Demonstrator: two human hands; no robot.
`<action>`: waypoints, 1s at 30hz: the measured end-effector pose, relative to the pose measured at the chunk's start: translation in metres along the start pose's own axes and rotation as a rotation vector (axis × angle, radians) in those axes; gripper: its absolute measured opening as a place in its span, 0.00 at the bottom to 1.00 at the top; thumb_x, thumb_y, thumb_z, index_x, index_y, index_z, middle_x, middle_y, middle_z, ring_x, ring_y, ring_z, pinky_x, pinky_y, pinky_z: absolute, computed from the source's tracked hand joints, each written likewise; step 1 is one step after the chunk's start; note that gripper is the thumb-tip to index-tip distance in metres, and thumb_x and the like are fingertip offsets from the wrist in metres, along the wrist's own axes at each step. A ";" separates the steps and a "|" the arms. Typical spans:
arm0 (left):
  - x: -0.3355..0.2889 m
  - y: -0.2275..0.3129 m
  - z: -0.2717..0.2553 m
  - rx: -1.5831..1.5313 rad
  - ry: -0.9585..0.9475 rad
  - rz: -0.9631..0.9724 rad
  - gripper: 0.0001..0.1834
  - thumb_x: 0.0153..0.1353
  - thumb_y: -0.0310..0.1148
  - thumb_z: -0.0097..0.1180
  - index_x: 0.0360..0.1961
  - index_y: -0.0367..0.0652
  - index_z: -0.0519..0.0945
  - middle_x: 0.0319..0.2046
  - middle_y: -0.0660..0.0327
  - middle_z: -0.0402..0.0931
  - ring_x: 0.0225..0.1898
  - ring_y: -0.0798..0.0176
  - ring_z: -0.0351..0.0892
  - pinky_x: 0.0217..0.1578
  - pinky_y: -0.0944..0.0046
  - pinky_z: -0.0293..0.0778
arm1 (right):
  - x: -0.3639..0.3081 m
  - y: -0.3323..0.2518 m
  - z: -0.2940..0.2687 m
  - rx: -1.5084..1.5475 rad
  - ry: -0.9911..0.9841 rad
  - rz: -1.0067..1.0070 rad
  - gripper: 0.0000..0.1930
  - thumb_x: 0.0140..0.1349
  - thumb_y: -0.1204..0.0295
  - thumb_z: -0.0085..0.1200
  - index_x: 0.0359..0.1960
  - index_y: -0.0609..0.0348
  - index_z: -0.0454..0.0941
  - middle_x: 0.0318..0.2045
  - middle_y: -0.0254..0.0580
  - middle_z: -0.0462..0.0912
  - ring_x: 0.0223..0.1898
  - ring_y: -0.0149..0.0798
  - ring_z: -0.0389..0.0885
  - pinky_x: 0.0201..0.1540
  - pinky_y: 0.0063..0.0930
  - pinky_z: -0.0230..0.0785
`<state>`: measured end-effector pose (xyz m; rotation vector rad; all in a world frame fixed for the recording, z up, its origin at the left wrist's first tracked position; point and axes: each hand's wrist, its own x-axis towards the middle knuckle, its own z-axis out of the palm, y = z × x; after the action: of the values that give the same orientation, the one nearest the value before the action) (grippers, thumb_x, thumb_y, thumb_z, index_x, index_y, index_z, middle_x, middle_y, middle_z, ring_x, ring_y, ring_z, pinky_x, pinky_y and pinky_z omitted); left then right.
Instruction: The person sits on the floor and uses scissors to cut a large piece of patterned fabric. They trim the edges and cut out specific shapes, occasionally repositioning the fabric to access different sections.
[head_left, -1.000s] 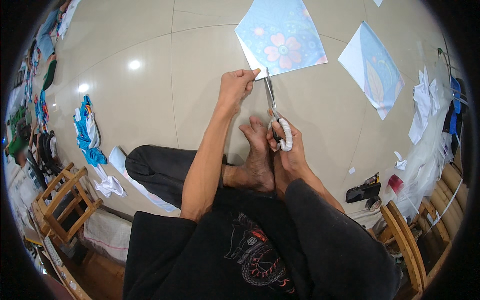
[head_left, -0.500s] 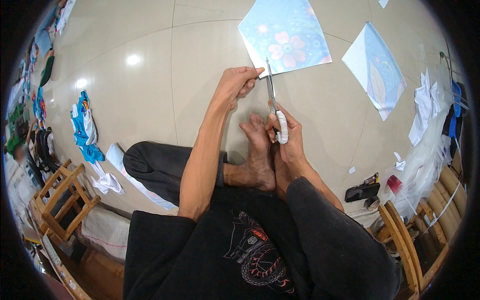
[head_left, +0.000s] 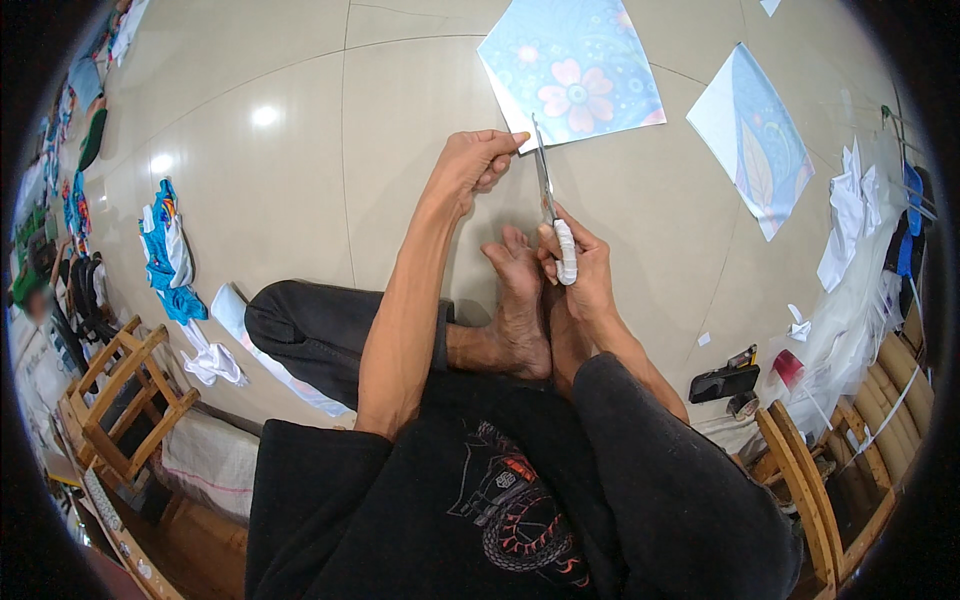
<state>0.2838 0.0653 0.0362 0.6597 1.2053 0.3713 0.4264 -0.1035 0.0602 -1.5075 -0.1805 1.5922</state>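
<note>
A sheet of light blue fabric or paper (head_left: pixel 600 55) printed with pink flowers lies at the top, with a white strip along its left side. My left hand (head_left: pixel 478 165) pinches its near corner between thumb and fingers. Beside it, my right hand (head_left: pixel 580 255) is closed around the handles of a pair of scissors (head_left: pixel 545 170); white wrapping covers the grip. The blades point away from me, their tips over the sheet's near edge just right of the pinched corner. Whether the blades are cutting I cannot tell.
A second blue-and-white printed piece (head_left: pixel 755 140) lies to the right. White scraps (head_left: pixel 845 225) and clear plastic (head_left: pixel 840 330) are at the far right, near a black phone-like object (head_left: pixel 724 384). Blue cloth (head_left: pixel 170 255) lies left, above a wooden frame (head_left: pixel 130 400).
Very little differs. The scissor handles in my right hand have turned slightly and sit closer together; the left hand stays on the corner.
</note>
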 end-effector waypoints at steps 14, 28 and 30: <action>0.000 0.000 -0.003 -0.002 0.003 -0.023 0.12 0.68 0.38 0.70 0.31 0.43 0.83 0.16 0.75 0.67 0.13 0.81 0.56 0.14 0.75 0.46 | 0.003 -0.012 -0.015 -0.056 -0.076 0.023 0.29 0.72 0.68 0.67 0.72 0.63 0.74 0.25 0.30 0.79 0.21 0.20 0.72 0.21 0.14 0.61; 0.000 0.004 -0.005 -0.016 -0.024 -0.047 0.15 0.67 0.38 0.71 0.27 0.46 0.79 0.16 0.75 0.66 0.13 0.81 0.56 0.14 0.75 0.47 | 0.040 -0.029 -0.047 -0.042 -0.256 0.015 0.25 0.74 0.69 0.62 0.70 0.64 0.76 0.27 0.29 0.77 0.23 0.21 0.69 0.22 0.15 0.57; 0.001 0.004 -0.005 -0.008 -0.018 -0.052 0.14 0.67 0.38 0.71 0.28 0.45 0.80 0.16 0.75 0.66 0.14 0.81 0.56 0.14 0.75 0.47 | 0.043 -0.031 -0.048 -0.053 -0.269 0.010 0.25 0.74 0.71 0.63 0.70 0.64 0.76 0.28 0.28 0.77 0.24 0.21 0.70 0.23 0.16 0.58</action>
<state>0.2801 0.0704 0.0371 0.6226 1.2013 0.3262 0.4895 -0.0780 0.0377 -1.3306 -0.3685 1.8073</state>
